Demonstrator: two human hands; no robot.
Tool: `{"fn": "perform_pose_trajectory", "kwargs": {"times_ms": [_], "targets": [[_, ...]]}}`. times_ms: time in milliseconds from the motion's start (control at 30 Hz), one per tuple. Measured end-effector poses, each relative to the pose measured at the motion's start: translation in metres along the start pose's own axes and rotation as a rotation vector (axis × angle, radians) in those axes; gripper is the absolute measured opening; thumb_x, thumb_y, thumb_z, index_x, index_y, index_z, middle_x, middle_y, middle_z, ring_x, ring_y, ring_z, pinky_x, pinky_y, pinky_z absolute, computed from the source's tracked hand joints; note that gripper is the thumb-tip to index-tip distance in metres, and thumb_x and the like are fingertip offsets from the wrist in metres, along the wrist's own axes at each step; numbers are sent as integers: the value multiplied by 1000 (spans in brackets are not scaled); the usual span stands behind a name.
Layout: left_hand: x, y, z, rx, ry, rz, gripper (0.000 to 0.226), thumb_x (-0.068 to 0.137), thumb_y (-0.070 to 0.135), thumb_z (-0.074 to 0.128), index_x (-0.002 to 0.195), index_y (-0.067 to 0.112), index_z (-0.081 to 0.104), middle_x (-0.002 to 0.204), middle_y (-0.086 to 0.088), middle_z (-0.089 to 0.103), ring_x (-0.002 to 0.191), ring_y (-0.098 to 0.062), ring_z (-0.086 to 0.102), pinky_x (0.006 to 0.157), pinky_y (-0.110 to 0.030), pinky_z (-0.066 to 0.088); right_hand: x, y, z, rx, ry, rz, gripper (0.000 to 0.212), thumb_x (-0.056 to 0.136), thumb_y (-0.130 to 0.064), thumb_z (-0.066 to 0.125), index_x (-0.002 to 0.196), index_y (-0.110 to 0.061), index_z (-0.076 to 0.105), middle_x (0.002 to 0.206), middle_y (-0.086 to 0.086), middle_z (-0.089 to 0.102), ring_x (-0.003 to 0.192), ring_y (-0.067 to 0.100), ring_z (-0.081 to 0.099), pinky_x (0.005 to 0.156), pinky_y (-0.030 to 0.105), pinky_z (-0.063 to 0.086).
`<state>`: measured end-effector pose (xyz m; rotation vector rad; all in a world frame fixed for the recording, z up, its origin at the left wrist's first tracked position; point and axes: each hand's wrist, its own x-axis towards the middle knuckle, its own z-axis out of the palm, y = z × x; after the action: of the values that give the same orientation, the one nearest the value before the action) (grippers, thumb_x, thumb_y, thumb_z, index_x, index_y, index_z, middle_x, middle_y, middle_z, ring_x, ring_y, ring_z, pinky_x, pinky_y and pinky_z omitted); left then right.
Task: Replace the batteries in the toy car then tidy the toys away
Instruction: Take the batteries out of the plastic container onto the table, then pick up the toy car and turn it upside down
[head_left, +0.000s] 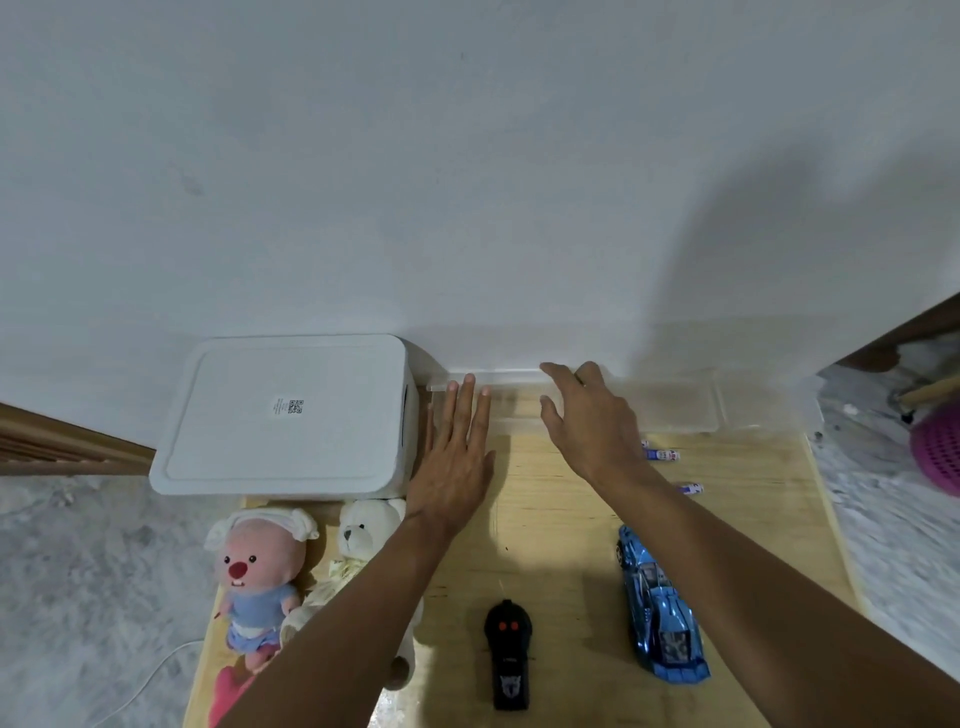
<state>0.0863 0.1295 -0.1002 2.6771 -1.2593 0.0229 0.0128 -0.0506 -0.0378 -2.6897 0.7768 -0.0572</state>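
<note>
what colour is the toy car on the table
The toy car is shiny metallic blue with dark windows, seen clearly in the head view.

An open lane of bare worktop (550, 530) is left down the middle, bounded on the left by the white lidded box (285, 415) and the two plush toys (311, 566), and on the right by the blue toy car (660, 603) and the loose batteries (670, 467). The near end of that lane is partly taken up by the black remote control (509, 654). The far edge is closed off by a clear plastic lid (675, 405) lying against the wall (467, 182), over which both outstretched arms are spread.
</note>
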Motion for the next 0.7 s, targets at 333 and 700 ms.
{"fn": "perform_pose_trajectory", "kwargs": {"times_ms": [333, 700], "targets": [[-20, 5, 2, 36, -112, -36, 86, 97, 33, 58, 164, 6, 11, 171, -18, 3, 158, -35, 3, 127, -50, 19, -32, 11, 6, 139, -27, 5, 35, 98, -30, 51, 133, -29, 55, 101, -2, 62, 84, 26, 66, 75, 36, 52], [-44, 103, -20, -109, -246, 141, 62, 99, 44, 50, 155, 22, 36, 154, -6, 44, 140, -27, 44, 112, -43, 38, -153, 134, -27, 205, -280, 115, 45, 90, -34, 65, 133, -42, 55, 112, -8, 63, 104, 15, 62, 84, 31, 49]]}}
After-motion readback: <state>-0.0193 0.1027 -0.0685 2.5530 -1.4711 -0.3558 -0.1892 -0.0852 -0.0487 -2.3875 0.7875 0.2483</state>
